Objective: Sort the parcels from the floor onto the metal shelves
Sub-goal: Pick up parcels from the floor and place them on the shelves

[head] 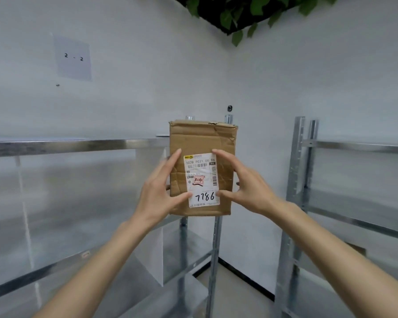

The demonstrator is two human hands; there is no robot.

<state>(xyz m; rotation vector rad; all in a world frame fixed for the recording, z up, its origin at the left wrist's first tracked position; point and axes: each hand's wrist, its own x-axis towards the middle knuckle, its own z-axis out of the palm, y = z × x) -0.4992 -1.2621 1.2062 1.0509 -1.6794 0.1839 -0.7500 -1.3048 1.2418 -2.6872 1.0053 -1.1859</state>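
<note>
Both hands' grip: creased cardboard parcel (pixel 201 166), upright, rectangular.

Bright, even, cool light fills the room, and its source is out of view. Shadows are faint. The white wall (pixel 331 88) looks slightly grey-blue. The front rail of the left metal shelf (pixel 78 145) catches a soft sheen. Its lower levels smear with motion blur. The shipping label (pixel 202 180) stays fairly sharp. Straight uprights bow towards the edges from wide-angle distortion.
</note>
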